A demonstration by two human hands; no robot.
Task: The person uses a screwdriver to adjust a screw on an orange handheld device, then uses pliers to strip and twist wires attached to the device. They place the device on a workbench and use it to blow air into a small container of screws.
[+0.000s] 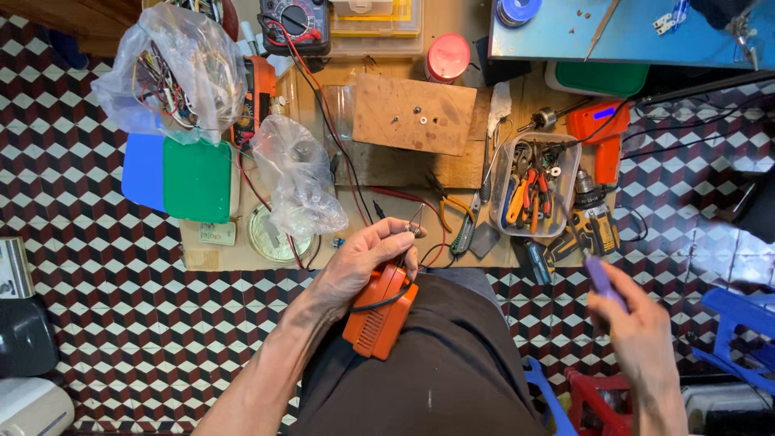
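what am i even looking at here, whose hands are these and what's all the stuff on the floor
This is one picture from a camera worn on a person's head, looking down at their own lap and hands. There is no machine; a person sits on a checkered tile floor.

The left hand rests on an orange box on the lap and pinches a thin wire end. The right hand, blurred, holds a purple pen-shaped tool.

In front lies a cardboard sheet with a wooden board, a clear tub of pliers, plastic bags of wires, a meter, a cordless drill and a red lid.
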